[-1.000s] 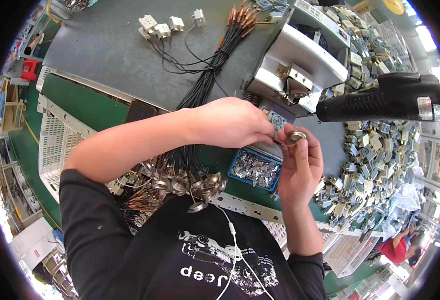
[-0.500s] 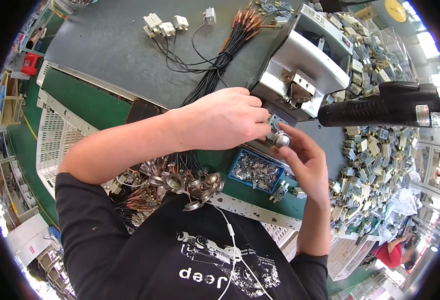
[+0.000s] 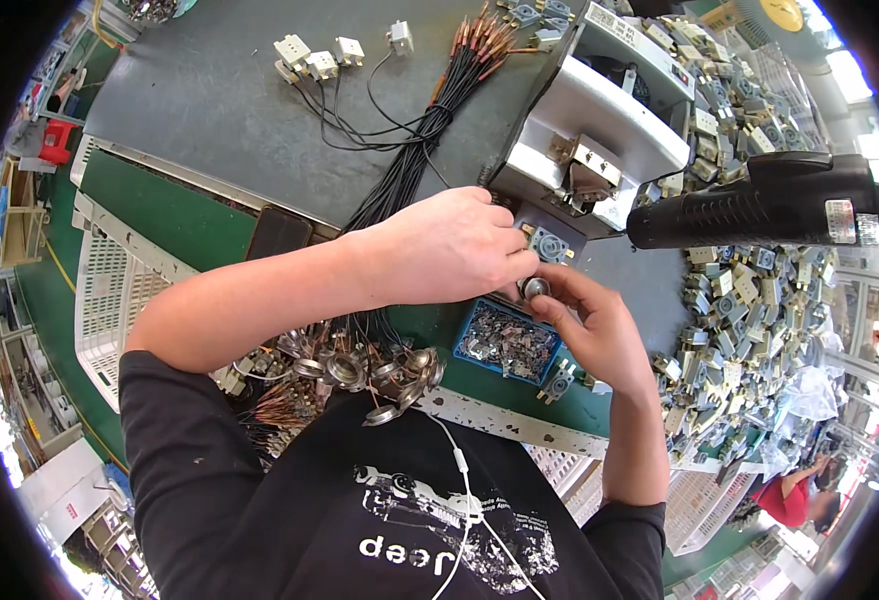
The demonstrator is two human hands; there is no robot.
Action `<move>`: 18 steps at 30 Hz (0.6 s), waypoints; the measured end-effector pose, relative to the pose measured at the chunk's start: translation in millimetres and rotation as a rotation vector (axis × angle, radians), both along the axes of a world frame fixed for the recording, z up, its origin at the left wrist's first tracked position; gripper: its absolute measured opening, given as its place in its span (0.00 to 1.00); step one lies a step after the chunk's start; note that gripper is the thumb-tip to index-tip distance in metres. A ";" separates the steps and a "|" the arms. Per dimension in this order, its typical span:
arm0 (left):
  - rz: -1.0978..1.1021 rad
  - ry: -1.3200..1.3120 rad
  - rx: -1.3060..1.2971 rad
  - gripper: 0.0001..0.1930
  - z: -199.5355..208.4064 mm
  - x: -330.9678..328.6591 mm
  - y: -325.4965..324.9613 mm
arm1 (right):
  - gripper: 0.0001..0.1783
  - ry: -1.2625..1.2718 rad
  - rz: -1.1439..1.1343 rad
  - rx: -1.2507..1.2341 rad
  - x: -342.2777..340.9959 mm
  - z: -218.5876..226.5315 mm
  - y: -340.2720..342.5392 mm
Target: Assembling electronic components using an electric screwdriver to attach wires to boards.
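Observation:
My right hand (image 3: 597, 330) pinches a small round metal cup (image 3: 535, 289) between thumb and fingers. Close against it, my left hand (image 3: 457, 247) is closed with its back toward me; whatever its fingertips grip is hidden. Just beyond the fingers lies a grey square connector block (image 3: 550, 243) with a round centre and brass-coloured pins. Below the hands sits a blue tray (image 3: 463, 343) full of small metal pieces. A bundle of black cables (image 3: 400, 175) with copper-coloured ends runs past my left hand.
A metal bench fixture (image 3: 600, 130) stands beyond the hands, and a black power screwdriver (image 3: 750, 205) juts in from the right. Grey and cream connector blocks (image 3: 740, 340) are heaped at right. Metal cups on wires (image 3: 345, 370) lie near my body. White connectors (image 3: 322, 65) rest far left.
Both hands have shifted slightly left, and the metal cup has come down and left with my right hand. More of the grey connector block now shows beyond the fingers.

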State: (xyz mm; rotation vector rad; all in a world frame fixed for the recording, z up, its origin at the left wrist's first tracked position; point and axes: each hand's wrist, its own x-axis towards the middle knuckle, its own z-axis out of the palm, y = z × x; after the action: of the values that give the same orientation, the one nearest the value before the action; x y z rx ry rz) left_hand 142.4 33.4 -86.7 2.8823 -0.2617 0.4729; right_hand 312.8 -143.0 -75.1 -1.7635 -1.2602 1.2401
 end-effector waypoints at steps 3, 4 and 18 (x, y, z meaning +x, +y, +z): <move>-0.009 0.152 -0.109 0.11 11.2 -5.9 1.2 | 0.25 -0.129 -0.113 0.110 -6.2 9.8 -13.3; -0.009 0.154 -0.105 0.11 13.8 -8.4 2.6 | 0.25 -0.127 -0.113 0.113 -6.9 6.2 -13.7; 0.047 0.096 -0.330 0.17 27.8 17.1 13.4 | 0.26 -0.564 -0.252 0.397 0.0 -6.4 -28.5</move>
State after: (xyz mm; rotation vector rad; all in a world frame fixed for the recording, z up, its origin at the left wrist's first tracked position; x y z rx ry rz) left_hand 159.6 46.8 -58.9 2.5835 -0.0899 0.3464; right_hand 312.8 -171.5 -81.5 -1.9483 -1.4057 0.3188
